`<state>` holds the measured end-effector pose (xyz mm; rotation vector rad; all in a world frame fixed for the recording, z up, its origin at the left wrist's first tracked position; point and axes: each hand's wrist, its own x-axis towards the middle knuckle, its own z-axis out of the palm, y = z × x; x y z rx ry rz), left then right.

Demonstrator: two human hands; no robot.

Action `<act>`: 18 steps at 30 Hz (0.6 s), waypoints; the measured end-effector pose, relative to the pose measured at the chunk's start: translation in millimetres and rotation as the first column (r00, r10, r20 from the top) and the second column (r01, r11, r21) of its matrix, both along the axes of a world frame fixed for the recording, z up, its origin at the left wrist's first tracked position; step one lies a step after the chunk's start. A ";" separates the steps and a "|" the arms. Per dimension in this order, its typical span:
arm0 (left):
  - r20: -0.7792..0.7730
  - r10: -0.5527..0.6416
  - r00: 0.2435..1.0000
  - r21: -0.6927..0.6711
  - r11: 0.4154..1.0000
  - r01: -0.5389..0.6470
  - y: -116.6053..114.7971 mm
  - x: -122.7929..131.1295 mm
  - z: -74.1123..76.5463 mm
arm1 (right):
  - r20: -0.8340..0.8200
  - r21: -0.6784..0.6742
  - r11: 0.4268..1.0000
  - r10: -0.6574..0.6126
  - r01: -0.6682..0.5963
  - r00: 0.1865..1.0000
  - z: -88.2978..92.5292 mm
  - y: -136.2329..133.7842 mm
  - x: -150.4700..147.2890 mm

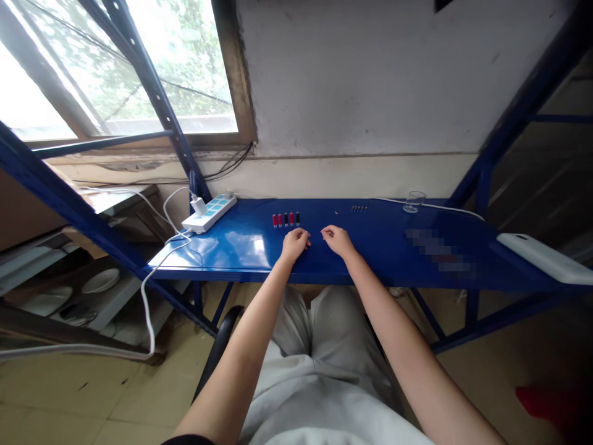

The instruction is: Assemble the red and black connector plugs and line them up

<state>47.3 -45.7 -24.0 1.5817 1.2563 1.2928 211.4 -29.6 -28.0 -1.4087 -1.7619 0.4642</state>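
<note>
Both my hands rest over the front half of the blue table [241, 216], a short gap between them. My left hand [296, 243] is closed with its fingers curled; whatever it may hold is hidden. Facing it, my right hand [336, 238] has thumb and fingers pressed together, and I cannot make out anything between them. Just beyond the left hand stands a row of several small red and black cylinders [286, 220] with silvery lower ends. Several small metal pin-like pieces [359, 209] lie lined up behind the right hand. Between the two rows is a tiny reddish piece [336, 212].
A white power strip [210, 213] with a plugged-in adapter and cable sits at the table's left. Back right stands a clear glass [414, 202] by a white cable. A pixelated item [440, 252] and a white rounded object [546, 256] lie at right. Blue frame posts flank the table.
</note>
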 end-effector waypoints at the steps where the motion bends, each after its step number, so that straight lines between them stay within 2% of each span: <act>1: -0.001 -0.001 1.000 0.000 1.000 0.001 -0.2 0.1 0.2 | 0.003 -0.001 1.000 -0.002 0.002 1.000 0.2 -0.1 -0.1; 7: 0.030 0.009 1.000 -0.003 1.000 -0.009 -1.1 0.4 1.8 | 0.018 -0.011 1.000 -0.006 0.006 1.000 2.0 -2.5 -1.2; 10: 0.118 0.070 0.991 0.013 0.997 -0.072 0.1 -1.3 2.7 | 0.079 0.015 1.000 -0.029 0.028 0.996 4.8 -4.4 -3.4; 14: 0.312 0.239 0.919 0.007 0.967 -0.254 1.2 -5.8 6.8 | 0.173 0.075 0.996 -0.055 0.042 0.983 13.3 -1.7 -13.5; 18: 0.474 0.300 0.828 -0.102 0.953 -0.286 -2.0 -8.0 14.3 | 0.270 0.051 0.999 -0.025 0.012 0.963 22.5 10.0 -33.2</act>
